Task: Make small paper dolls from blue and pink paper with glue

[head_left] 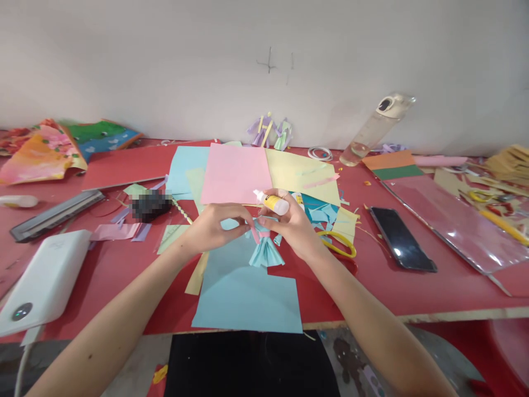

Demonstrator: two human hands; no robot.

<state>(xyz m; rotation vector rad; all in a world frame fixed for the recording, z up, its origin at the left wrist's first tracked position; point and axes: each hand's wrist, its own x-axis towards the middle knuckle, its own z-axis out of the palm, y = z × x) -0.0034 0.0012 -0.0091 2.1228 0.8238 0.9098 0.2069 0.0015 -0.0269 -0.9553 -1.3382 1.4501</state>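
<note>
A small light-blue paper doll figure (266,253) with a pleated skirt and a pink band at its waist hangs between my hands above a blue paper sheet (252,303). My left hand (221,226) is closed, its thumb and forefinger pinching a narrow pink paper strip (253,234) at the figure's left side. In my right hand (295,226) lies a small white glue bottle (276,204) with a yellow label, its nozzle tilted up to the left. The right thumb also presses on the top of the paper figure. Fingers partly hide the figure's upper end.
Pink paper (235,173) and yellow paper (303,171) lie behind my hands. Yellow-handled scissors (341,244), a phone (400,240) and a water bottle (374,132) are to the right. A white power bank (49,278) is at left; finished paper figures (264,131) lean against the wall.
</note>
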